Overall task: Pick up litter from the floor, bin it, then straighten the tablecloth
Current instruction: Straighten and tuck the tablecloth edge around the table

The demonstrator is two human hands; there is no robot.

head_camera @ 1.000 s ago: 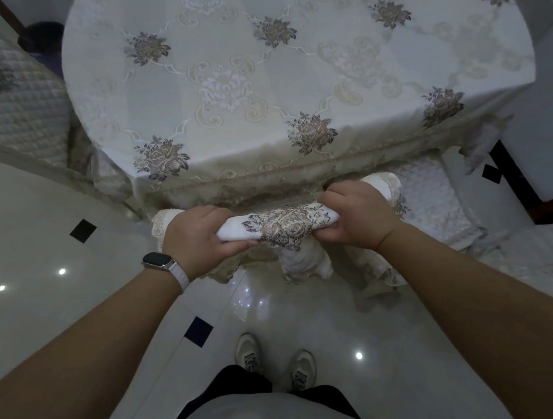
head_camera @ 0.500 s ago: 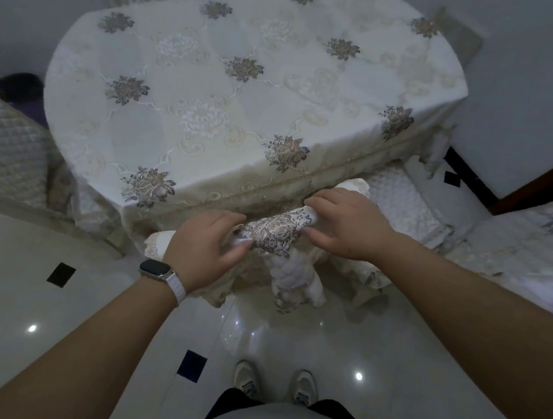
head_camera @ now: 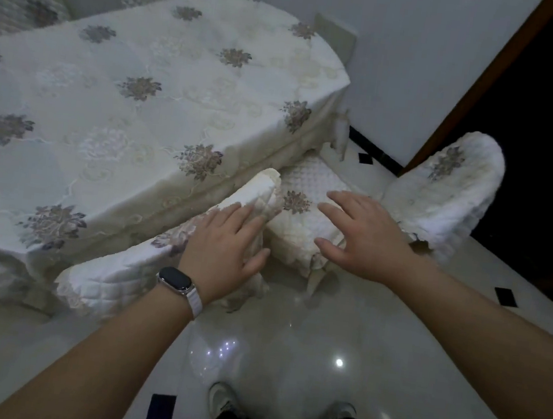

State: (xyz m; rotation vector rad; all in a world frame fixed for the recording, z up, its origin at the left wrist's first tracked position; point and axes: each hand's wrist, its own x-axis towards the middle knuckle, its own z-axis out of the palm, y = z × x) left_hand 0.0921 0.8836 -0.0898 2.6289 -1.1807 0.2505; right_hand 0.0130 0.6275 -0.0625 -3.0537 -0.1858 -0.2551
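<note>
A cream tablecloth [head_camera: 114, 111] with grey-brown flower motifs covers the table and hangs over its near edge. Just below that edge stands a chair back in a quilted white cover [head_camera: 130, 272]. My left hand [head_camera: 225, 251], with a watch on its wrist, lies flat on the top of that chair cover, fingers straight. My right hand [head_camera: 365, 236] is spread open with fingers apart, over the quilted seat cushion [head_camera: 303, 205] of a chair tucked under the table. Neither hand holds anything. No litter is visible on the floor.
A second covered chair back [head_camera: 449, 191] stands at the right beside a dark doorway [head_camera: 552, 137]. The glossy white floor [head_camera: 287, 341] has small black inset tiles. My shoes [head_camera: 225, 403] are near the bottom. A wall runs behind the table.
Both hands have let go of the bunched cloth they were gripping and now lie open. The view has swung to the right, bringing the right-hand chair and doorway into sight.
</note>
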